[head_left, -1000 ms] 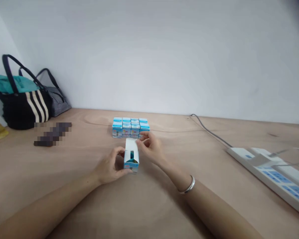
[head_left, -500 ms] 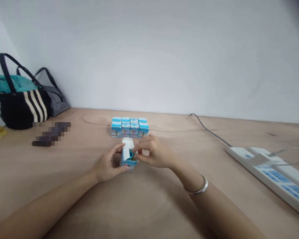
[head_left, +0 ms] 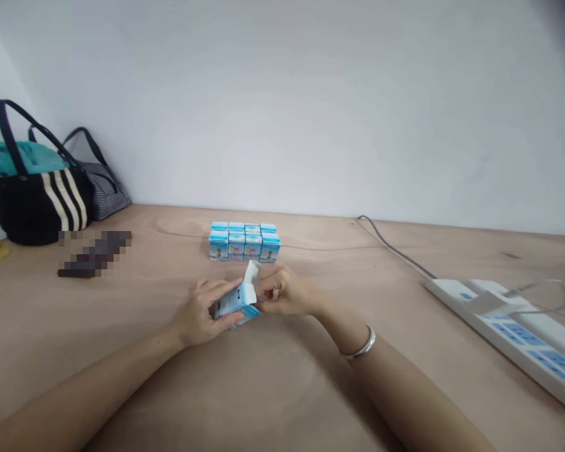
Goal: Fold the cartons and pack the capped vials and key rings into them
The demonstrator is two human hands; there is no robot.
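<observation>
My left hand [head_left: 201,314] grips a small blue and white cardboard box [head_left: 230,302] from its left side, thumb below and fingers above. The box is tilted, its open end toward the right and a white flap [head_left: 253,272] sticking up. At that open end is my right hand [head_left: 282,292], its fingers curled and bunched against the opening. What those fingers hold, if anything, is hidden. Behind the hands, several matching closed boxes [head_left: 243,246] stand packed together in two rows.
On the right lies a white power strip [head_left: 503,333] with a plugged-in adapter and a grey cable [head_left: 395,248] toward the wall. A black striped bag [head_left: 37,207] and a grey striped bag [head_left: 107,191] stand at the left. A pixelated dark object [head_left: 94,254] lies before them.
My left hand has tipped the box over so that its open end turns to the right; its printed side now shows. My right fingers have stayed by the opening.
</observation>
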